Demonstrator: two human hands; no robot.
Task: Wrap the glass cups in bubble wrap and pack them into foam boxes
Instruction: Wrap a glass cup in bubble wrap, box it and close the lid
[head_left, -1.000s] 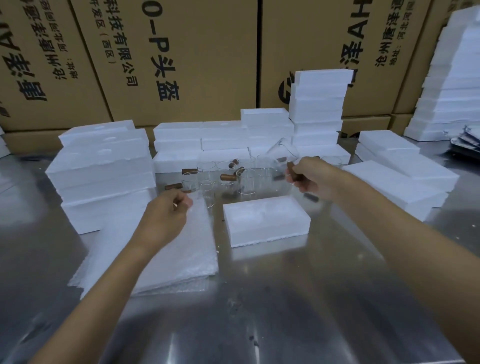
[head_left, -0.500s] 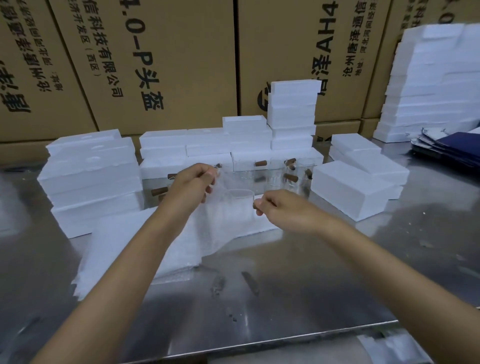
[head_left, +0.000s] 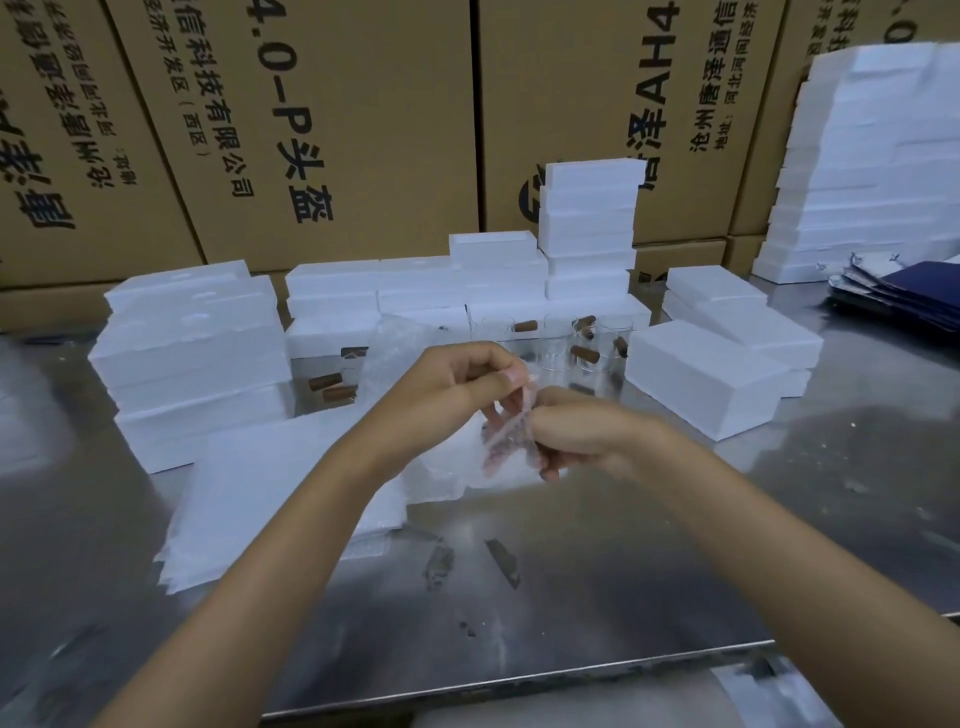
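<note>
- Both hands meet above the middle of the steel table (head_left: 597, 587). The left hand (head_left: 457, 384) has its fingers curled, pinching a sheet of bubble wrap (head_left: 506, 441) from the top.
- The right hand (head_left: 576, 431) is curled around the same bundle from the side, thumb and fingers closed on it. A glass cup seems to sit inside the wrap, but the blur leaves only a pinkish, crinkled shape, so I cannot tell for sure.
- Under the left forearm, toward the table's left side, lies a stack of bubble wrap sheets (head_left: 270, 493).
- Further back, near the table's far edge, stand several bare glass cups (head_left: 558, 343) with brown handles, unwrapped, some upright and some hard to make out.
- Closed foam boxes (head_left: 696, 379) sit just right of those cups; more foam boxes rise in a pile at the left (head_left: 192, 353), in a low row behind the cups, and in a taller stack (head_left: 589, 218) at the far edge.
- A large foam stack (head_left: 872, 156) fills the far right corner, with dark blue folded cartons (head_left: 909, 296) in front of it.
- Behind the table stand big cardboard cartons (head_left: 337, 130), printed sideways in black. I can read "科技有限公司", "头盔", "4.0-P" and "AH4", and "沧州" in smaller print; the rest is cut off or too tilted to read.
</note>
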